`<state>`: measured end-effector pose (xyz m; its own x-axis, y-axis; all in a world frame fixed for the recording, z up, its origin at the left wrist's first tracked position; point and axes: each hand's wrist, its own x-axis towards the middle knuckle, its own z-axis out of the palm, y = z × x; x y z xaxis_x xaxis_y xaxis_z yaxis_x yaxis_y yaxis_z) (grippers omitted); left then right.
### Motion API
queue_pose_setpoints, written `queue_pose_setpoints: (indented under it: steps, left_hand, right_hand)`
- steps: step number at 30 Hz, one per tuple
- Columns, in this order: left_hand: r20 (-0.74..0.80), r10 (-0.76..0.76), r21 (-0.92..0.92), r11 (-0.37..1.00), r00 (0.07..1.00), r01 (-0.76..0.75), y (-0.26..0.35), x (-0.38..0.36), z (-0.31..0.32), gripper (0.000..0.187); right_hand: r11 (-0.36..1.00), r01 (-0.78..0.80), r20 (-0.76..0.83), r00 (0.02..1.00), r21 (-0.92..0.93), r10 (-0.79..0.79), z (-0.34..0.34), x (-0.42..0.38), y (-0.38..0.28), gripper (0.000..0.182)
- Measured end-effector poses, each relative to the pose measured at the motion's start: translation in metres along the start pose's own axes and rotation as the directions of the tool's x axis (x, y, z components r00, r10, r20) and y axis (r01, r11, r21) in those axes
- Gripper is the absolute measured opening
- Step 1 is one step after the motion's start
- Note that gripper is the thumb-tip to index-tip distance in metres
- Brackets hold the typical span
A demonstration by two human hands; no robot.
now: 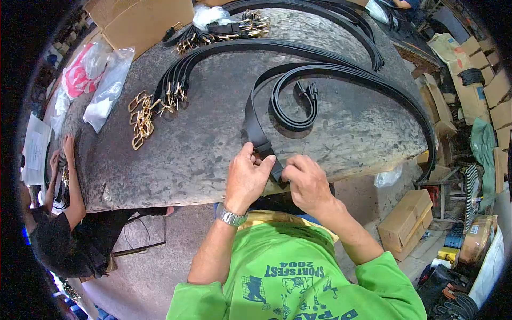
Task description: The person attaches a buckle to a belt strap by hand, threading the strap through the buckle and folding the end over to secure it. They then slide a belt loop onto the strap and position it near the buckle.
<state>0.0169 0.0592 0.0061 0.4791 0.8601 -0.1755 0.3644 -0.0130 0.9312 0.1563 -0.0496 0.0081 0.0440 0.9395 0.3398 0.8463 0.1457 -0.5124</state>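
Observation:
My left hand [248, 175], with a metal watch on its wrist, pinches a black belt [256, 130] close to a small black keeper loop [263, 147]. Just to the right, my right hand [306, 181] has its fingers curled at the short end of the same belt, over the table's front edge. From my hands the strap rises and curves away across the table. Beyond it lies a coiled bundle of black straps [292, 125]. Loose gold rectangular buckles [143, 125] lie to the left, beside belts with gold metal ends [173, 93].
The worn dark table [213, 170] has a curved edge. At its back are a cardboard box [141, 24] and more buckled belts [229, 32]. Plastic bags [109, 90] lie at left, near another person's arm [72, 181]. Cartons [405, 221] stand on the floor at right.

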Motion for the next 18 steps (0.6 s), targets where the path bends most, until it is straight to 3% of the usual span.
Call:
queue_pose_setpoints:
  steps: [3,6,8,14,18]
  left_hand:
    - [-0.018,0.003,0.034,0.999,1.000,-0.003,0.006,-0.001,0.001,0.027]
    - [-0.025,0.029,0.063,0.998,0.999,-0.028,0.009,-0.001,0.001,0.026]
    - [-0.024,0.017,0.094,0.995,1.000,-0.015,0.014,-0.002,0.000,0.025]
    - [-0.017,0.009,0.100,0.995,1.000,-0.007,0.014,-0.002,0.000,0.024]
    - [-0.031,0.029,0.093,0.995,0.999,-0.026,0.010,0.000,0.001,0.024]
  right_hand:
    - [0.991,-0.048,-0.091,0.994,0.126,0.060,0.002,0.000,0.002,0.018]
    - [0.999,-0.020,-0.093,0.995,0.048,0.025,-0.001,0.001,-0.001,0.019]
    - [0.999,-0.027,0.024,0.999,0.043,0.026,-0.007,-0.003,0.004,0.023]
    - [0.996,-0.017,-0.104,0.994,0.085,0.026,-0.009,-0.001,0.003,0.023]
    - [0.999,0.029,-0.074,0.997,0.020,-0.027,-0.007,0.002,0.002,0.024]
